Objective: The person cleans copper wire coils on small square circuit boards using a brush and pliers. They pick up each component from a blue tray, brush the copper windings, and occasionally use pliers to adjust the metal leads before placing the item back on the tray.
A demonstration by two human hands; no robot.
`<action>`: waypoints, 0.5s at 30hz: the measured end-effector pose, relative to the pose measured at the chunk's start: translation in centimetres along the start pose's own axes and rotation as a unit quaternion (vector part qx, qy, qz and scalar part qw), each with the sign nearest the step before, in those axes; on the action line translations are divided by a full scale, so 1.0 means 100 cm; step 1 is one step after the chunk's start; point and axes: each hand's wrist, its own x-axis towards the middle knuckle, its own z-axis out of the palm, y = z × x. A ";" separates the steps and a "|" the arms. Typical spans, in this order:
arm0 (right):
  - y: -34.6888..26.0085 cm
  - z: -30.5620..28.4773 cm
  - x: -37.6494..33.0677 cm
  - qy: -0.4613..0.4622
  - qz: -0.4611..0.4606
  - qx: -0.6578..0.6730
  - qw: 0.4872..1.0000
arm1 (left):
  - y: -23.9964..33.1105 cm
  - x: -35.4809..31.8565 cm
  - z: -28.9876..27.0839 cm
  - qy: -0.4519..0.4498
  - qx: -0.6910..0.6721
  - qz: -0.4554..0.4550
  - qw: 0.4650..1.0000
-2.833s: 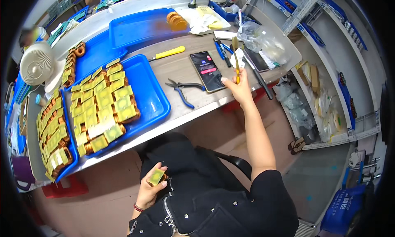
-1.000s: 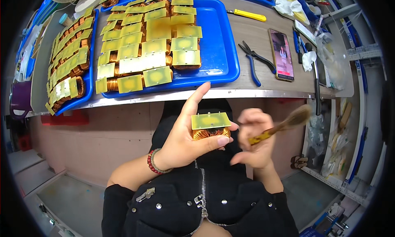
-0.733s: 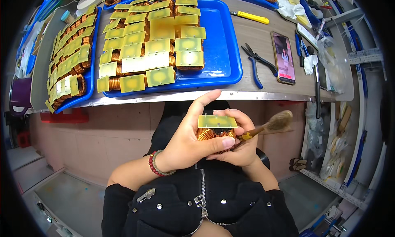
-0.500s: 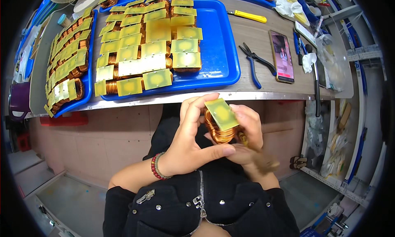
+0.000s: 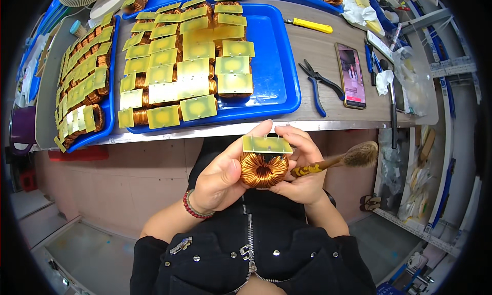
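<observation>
My left hand [image 5: 221, 178] grips the copper coil [image 5: 263, 169]; my right hand [image 5: 302, 174] steadies it, pinching the brush [image 5: 342, 159].

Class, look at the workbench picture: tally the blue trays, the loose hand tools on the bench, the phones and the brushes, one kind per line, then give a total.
Blue trays: 3 in view, others may be cut off
Hand tools: 2, pliers and yellow-handled knife
Phones: 1
Brushes: 1, in the right hand
Total: 7
</observation>
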 end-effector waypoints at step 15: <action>-0.020 -0.016 -0.013 0.192 0.018 -0.229 0.954 | 0.001 -0.008 -0.001 0.064 -0.058 0.029 0.996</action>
